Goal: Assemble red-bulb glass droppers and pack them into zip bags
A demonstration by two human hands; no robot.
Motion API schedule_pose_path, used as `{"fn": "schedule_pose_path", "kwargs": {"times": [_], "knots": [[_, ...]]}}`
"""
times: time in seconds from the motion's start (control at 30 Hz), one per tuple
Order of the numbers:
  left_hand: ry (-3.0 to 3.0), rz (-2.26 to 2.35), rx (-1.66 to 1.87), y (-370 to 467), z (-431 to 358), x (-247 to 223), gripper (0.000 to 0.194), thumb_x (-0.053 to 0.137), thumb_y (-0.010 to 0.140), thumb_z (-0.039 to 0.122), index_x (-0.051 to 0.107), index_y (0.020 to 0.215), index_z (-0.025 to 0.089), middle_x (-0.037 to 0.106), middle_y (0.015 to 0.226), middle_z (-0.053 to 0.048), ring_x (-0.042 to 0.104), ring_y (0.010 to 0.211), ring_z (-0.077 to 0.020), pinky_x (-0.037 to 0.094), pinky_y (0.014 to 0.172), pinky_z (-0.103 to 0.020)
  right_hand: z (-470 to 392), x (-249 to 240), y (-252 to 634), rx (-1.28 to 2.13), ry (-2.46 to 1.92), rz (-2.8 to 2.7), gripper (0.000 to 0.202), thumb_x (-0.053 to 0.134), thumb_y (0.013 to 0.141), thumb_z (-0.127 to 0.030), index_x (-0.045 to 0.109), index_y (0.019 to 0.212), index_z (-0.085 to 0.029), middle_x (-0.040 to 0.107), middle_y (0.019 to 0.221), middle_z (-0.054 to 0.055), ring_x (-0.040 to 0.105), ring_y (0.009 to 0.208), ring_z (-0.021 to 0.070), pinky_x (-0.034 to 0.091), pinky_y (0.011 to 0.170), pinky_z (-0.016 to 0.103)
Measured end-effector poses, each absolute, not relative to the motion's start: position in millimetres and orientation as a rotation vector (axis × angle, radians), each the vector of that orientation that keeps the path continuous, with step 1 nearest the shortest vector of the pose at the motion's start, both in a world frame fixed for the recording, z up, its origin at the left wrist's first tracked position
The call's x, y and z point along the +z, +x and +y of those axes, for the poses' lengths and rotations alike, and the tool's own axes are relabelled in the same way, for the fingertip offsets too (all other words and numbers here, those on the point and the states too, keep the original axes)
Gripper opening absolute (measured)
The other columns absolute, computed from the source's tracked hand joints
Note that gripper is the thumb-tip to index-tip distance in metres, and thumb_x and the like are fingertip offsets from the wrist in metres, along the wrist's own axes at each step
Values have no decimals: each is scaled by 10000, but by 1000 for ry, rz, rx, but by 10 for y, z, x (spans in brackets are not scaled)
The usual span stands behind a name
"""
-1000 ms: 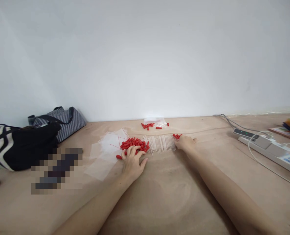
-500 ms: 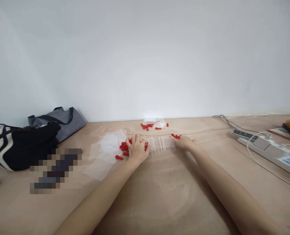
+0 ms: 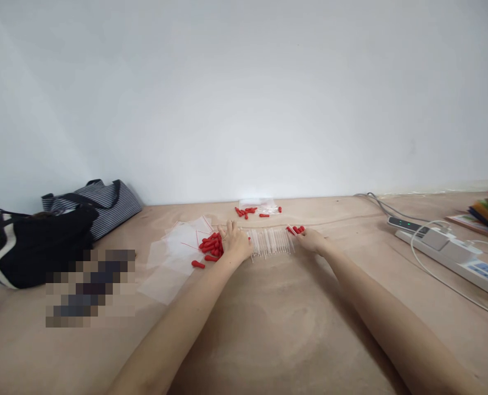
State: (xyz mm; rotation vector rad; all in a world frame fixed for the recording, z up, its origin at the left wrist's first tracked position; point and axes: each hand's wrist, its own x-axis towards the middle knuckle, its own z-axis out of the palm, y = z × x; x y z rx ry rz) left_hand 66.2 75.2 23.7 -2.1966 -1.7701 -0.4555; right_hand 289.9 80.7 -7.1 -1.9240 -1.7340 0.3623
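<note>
Thin clear tubes [image 3: 270, 242], probably dropper tubes, lie side by side in a row on the wooden table. At the row's left end, my left hand [image 3: 236, 244] is curled, with a bit of red rubber bulb [image 3: 249, 239] showing at its fingertips. A heap of red rubber bulbs [image 3: 211, 244] lies just left of that hand, with a loose one [image 3: 198, 264] nearer to me. By the right end of the row, my right hand [image 3: 309, 241] pinches a thin pale tube [image 3: 292, 230]. Several red bulbs [image 3: 298, 229] lie just beyond its fingers.
Thin white sheets or bags [image 3: 165, 263] spread left of the heap. Further back are more red bulbs [image 3: 246, 212] and a clear bag [image 3: 257, 203] near the wall. Cloth bags [image 3: 104, 200] stand left; a power strip [image 3: 449, 255] with cables lies right.
My left hand has shifted slightly right, off the heap, uncovering more red bulbs. In my right hand, a tube now shows at the fingertips. The view has turned slightly.
</note>
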Motion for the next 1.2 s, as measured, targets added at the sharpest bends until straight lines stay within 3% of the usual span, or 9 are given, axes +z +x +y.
{"fn": "schedule_pose_path", "kwargs": {"times": [0.2,0.33,0.5,0.73,0.93,1.2], "knots": [[-2333,-1438,-813,561,398,280,126,490,757,236,605,748,187,551,1088,-86,424,1050,-259,247,896,-461,470,-67,2856,286,-1830,-1736,159,403,799,-262,551,803,-204,629,837,30,552,816,178,338,741,315],[-2601,-1189,-794,342,34,131,98,492,775,225,584,761,195,623,869,-45,505,875,-208,264,827,-407,66,-165,2756,66,-1460,-2047,118,426,805,-238,530,761,-206,623,816,29,513,838,182,253,808,365],[-2684,-1240,-823,191,-131,-14,80,519,751,220,573,697,199,628,758,-9,518,786,-183,264,766,-378,-167,-215,2599,-124,-1297,-2207,137,438,824,-215,538,735,-190,612,739,28,489,808,175,218,788,359],[-2694,-1357,-843,208,-125,-43,82,523,743,215,604,750,207,631,805,-15,526,820,-191,274,792,-390,-126,-223,2576,-67,-1281,-2226,185,446,835,-265,586,733,-203,610,768,31,477,800,171,217,790,369],[-2698,-1278,-818,227,-64,-85,144,520,777,253,639,858,250,621,939,-28,506,912,-212,263,816,-421,-85,-156,2508,-28,-1229,-2272,192,507,806,-348,616,940,-267,613,912,36,476,851,182,223,794,383],[-2712,-1261,-890,271,-45,-97,150,496,811,206,639,798,248,637,900,-20,512,902,-193,240,843,-422,-52,-251,2360,-101,-1195,-2225,144,514,810,-250,624,720,-227,620,852,4,483,840,154,214,786,360]]}}
